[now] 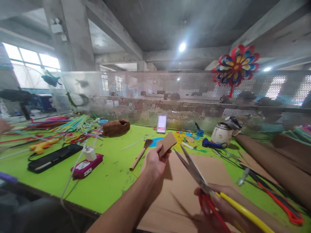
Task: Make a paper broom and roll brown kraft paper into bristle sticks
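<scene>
My left hand (157,160) pinches a small piece of brown cardboard (168,143), held up over the table. In my right hand (221,200) is a pair of scissors (194,170) with red and yellow handles. Their blades are slightly apart and point up and left towards the cardboard piece, not touching it. A large sheet of brown cardboard (211,165) lies flat beneath both hands. Left of my left hand rests a brush (141,155) with a wooden handle. Yellow and blue scraps (187,139) are scattered beyond the blades.
A purple power strip (87,166) with a white charger and cable, a black case (55,157) and coloured strips (73,126) occupy the left. At right stand a white pot (221,134), a blue-handled tool (211,143), red-handled pliers (279,197) and a brown roll (264,161). A phone (161,124) leans at the mesh partition.
</scene>
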### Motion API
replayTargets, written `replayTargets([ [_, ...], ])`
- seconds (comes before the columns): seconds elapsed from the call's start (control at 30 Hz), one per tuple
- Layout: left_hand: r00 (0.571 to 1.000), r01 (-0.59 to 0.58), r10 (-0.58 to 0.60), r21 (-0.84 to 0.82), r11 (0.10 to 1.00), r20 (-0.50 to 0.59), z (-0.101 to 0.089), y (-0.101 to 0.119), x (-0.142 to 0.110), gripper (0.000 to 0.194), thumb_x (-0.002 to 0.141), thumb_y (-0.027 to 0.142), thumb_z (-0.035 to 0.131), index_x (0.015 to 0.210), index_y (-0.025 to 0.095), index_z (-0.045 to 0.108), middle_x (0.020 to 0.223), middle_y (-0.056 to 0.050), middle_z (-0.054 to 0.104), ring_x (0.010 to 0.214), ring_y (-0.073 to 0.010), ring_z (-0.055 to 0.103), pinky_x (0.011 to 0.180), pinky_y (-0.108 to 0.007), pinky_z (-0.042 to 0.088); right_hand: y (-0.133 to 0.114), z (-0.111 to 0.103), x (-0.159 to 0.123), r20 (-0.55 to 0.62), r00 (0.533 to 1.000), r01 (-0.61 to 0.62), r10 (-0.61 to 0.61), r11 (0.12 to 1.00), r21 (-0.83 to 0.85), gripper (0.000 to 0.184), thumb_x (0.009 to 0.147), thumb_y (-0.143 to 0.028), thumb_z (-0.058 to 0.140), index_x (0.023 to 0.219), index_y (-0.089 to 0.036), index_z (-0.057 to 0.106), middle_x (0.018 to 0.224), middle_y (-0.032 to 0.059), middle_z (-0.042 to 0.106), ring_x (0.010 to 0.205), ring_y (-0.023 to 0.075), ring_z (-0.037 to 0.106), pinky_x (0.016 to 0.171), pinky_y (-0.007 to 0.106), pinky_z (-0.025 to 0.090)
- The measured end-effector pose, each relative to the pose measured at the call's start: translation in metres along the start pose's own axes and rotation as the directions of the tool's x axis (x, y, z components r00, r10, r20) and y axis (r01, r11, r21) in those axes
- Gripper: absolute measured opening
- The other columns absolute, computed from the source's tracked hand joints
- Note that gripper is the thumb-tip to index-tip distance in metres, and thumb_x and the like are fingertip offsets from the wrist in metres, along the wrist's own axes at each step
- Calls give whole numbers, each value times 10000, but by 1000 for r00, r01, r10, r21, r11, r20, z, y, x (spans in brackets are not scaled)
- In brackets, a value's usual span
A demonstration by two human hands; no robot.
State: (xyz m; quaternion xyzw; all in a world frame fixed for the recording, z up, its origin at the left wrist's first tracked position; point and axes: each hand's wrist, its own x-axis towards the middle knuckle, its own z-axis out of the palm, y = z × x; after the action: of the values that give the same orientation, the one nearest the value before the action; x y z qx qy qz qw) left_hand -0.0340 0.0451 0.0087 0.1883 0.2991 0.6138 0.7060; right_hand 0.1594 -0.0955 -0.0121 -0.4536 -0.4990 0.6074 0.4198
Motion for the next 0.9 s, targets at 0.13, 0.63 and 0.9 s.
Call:
replayTargets([
  [0.13,1000,6,-6,-12,1000,9,0,0,0,108,856,121,500,918,65,567,673,-95,644,516,-140,605,444,-196,437,1,9,-6,-53,995,-78,83,993,88,506,721,-610,628,989,-183,672,766,99,675,739,244,668,676,355,530],
  [0.63,1000,5,-5,-3,1000,8,3,-3,-5,106,850,106,496,914,59,567,647,-92,645,504,-141,598,461,-207,442,24,8,2,-94,985,-110,142,954,280,545,689,-633,641,1019,-200,617,818,83,672,728,248,680,703,426,534],
  [0.9,1000,-15,15,10,1000,23,2,-4,-4,79,849,104,497,877,73,564,651,-84,649,498,-139,598,456,-208,439,18,9,1,-49,978,-175,201,931,319,537,682,-611,667,1016,-192,628,817,98,685,781,255,682,725,408,526],
])
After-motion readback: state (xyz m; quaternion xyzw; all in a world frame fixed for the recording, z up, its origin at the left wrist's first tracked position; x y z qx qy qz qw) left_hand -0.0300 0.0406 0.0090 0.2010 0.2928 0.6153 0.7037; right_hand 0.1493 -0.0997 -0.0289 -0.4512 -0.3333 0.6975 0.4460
